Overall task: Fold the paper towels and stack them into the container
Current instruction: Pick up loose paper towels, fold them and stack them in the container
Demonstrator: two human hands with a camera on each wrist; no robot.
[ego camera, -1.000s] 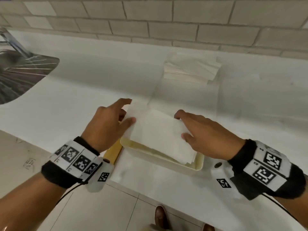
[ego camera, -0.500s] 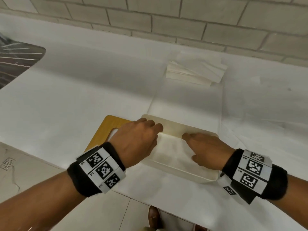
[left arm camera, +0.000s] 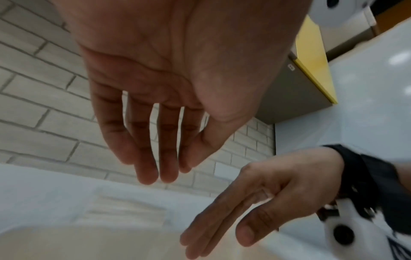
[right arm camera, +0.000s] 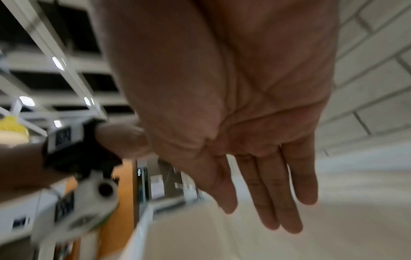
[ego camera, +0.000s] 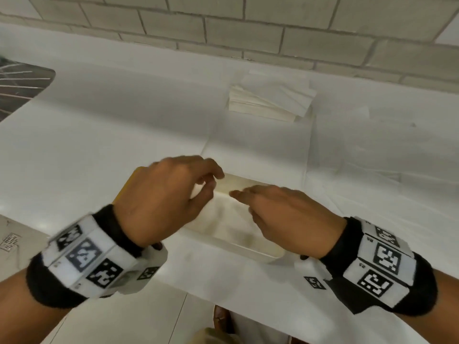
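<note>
A cream rectangular container sits near the counter's front edge with a folded paper towel lying flat inside. Both hands hover just above it, holding nothing. My left hand is over the container's left end, fingers loosely bent; in the left wrist view its fingers hang straight and empty. My right hand is over the right half, palm down, fingers stretched out. A stack of unfolded paper towels lies at the back by the wall. One flat sheet lies between the stack and the container.
A wooden board peeks out under my left hand. A metal sink drainer is at far left. The brick wall closes the back. The counter edge runs just below the container, with floor and a shoe beneath.
The folded towel went down into the container and both hands pressed on it. Now both hands have lifted off it and hover empty above the container.
</note>
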